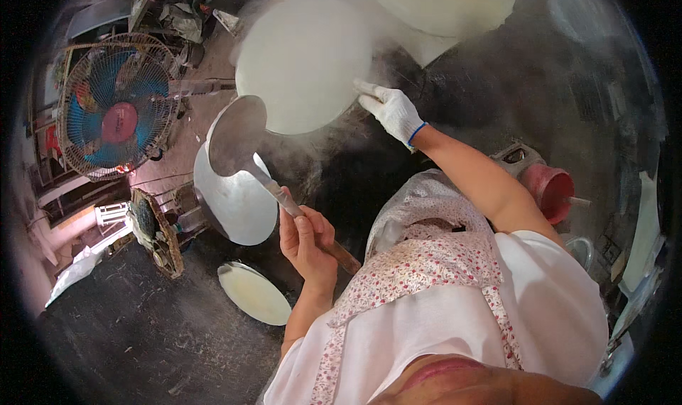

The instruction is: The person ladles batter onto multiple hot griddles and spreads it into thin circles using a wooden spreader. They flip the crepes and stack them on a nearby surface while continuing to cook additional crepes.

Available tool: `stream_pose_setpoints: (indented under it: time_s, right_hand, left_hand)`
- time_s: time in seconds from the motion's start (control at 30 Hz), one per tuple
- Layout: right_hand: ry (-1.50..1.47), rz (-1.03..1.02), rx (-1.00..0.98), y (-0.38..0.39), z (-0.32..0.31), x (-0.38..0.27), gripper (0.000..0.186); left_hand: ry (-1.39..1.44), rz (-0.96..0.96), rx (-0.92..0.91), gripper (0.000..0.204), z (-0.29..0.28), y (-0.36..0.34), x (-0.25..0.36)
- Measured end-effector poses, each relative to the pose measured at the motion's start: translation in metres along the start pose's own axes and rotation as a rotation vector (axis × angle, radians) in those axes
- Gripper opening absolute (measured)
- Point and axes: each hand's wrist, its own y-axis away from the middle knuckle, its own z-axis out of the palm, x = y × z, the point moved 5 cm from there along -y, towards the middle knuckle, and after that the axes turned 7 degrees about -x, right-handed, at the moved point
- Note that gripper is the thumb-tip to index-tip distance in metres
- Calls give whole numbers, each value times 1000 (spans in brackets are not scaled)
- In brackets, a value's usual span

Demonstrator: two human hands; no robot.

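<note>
My left hand [307, 238] is closed around the wooden handle of a flat-bladed knife or spatula [275, 189], its pale metal blade pointing up and left. A white glove with a blue cuff covers my right hand [391, 112]. Its fingers are stretched out and reach the right rim of a large round white disc [305, 61], which lies flat amid steam. Whether they press on that rim or only hover by it I cannot tell. Left of the blade are a dull grey round plate [238, 135] and, partly under it, a shiny silver round plate [238, 203].
Another pale round disc [447, 4] lies at the far right in steam. Below the silver plate sits a smaller round pan with pale contents [254, 293]. A fan [119, 117] stands on the left. Near my right elbow is a red bucket [550, 190].
</note>
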Motion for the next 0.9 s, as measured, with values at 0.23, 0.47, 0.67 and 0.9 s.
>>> stream_pose_setpoints:
  time_s: [0.23,0.47,0.67,0.9]
  right_hand:
    - [357,-98,11,-56,-52,-16,51]
    - [596,36,-296,-21,-37,-65,54]
    - [295,-45,-174,-5,-41,-15,44]
    - [60,6,-194,-12,-34,-21,43]
  left_hand:
    - [245,-145,-79,59,-16,-46,1]
    - [308,-123,-118,40,-21,-182,-11]
    - [397,-311,-50,28,9,-165,-35]
    - [599,-500,140,13,28,-138,-51]
